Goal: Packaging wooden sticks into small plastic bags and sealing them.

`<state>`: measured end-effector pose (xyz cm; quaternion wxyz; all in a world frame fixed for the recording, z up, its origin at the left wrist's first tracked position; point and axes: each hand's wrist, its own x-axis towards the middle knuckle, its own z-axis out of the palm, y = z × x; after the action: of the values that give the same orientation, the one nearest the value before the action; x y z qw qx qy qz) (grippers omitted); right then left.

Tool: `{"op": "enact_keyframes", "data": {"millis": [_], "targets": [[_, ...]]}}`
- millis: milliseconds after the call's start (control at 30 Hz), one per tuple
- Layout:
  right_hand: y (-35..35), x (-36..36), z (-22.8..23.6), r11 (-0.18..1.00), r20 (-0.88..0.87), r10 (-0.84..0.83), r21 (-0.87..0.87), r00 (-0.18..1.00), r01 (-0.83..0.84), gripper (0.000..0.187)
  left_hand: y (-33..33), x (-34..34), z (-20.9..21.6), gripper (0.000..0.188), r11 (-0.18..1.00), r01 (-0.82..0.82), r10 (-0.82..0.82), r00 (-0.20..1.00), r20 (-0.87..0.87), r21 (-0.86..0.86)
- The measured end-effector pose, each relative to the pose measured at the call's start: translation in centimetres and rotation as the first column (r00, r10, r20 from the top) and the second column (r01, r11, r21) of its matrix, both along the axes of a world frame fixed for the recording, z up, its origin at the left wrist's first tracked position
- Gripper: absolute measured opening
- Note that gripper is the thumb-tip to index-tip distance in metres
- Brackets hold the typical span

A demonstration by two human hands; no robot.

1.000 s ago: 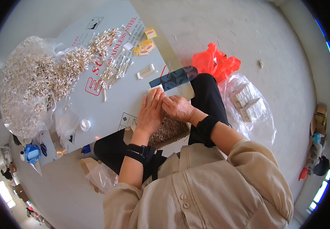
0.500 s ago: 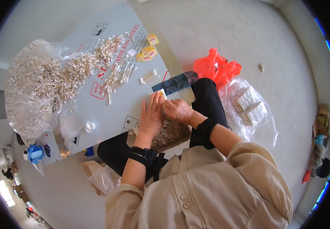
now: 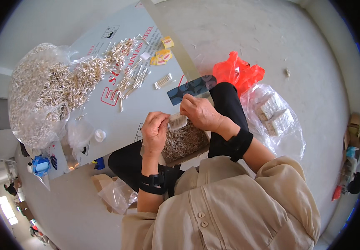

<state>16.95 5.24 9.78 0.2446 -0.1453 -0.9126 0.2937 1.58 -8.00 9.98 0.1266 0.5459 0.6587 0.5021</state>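
Observation:
Between my two hands is a small clear packet of cotton swabs (image 3: 177,121), lying just above the far end of a cardboard box. My left hand (image 3: 155,130) pinches its left edge with thumb and fingertips. On the other side, my right hand (image 3: 201,111) has its fingers closed at the packet's upper right corner. Loose cotton swabs (image 3: 186,143) fill the box on my lap. A short row of swabs (image 3: 163,81) lies on the table beyond my hands, with a looser scatter of swabs (image 3: 134,81) to its left.
A big clear bag spilling swabs (image 3: 59,89) covers the table's left side. Yellow printed cards (image 3: 161,57) lie near the far edge, and a small white round container (image 3: 100,135) sits at left. Right of my leg are a red plastic bag (image 3: 240,73) and a clear bag of packets (image 3: 273,114).
My hands have come off the table edge and back toward me, drawing apart. The packet, mostly covered by my fingers before, now shows between them.

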Motion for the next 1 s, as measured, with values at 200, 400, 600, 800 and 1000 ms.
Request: {"op": "enact_keyframes", "data": {"millis": [200,400,600,800,1000], "targets": [[-2.1,0.9,2.4,0.995,-0.021,0.011,-0.101,1.0,-0.013,0.015,-1.6,1.0,2.9,0.015,1.0,0.02,-0.021,0.998,-0.052,-0.024],[-3.4,0.8,4.4,0.998,-0.238,0.033,-0.041,0.971,-0.044,0.013,-2.4,2.1,3.7,0.015,0.998,-0.036,0.048,0.967,-0.252,0.053],[-4.5,-0.6,4.6,0.991,-0.353,0.008,-0.119,0.936,-0.053,0.015,-2.6,3.3,4.8,0.011,0.995,-0.04,0.064,0.958,-0.28,0.091],[-4.4,-0.2,5.9,0.985,-0.358,0.039,-0.141,0.933,-0.096,0.016,-2.9,3.8,5.6,0.012,0.991,-0.055,0.093,0.937,-0.336,0.12],[-3.4,1.7,5.3,0.973,-0.344,0.048,-0.198,0.938,-0.122,0.016,-3.0,3.7,5.5,0.024,0.98,-0.051,0.119,0.926,-0.359,0.192]]}}
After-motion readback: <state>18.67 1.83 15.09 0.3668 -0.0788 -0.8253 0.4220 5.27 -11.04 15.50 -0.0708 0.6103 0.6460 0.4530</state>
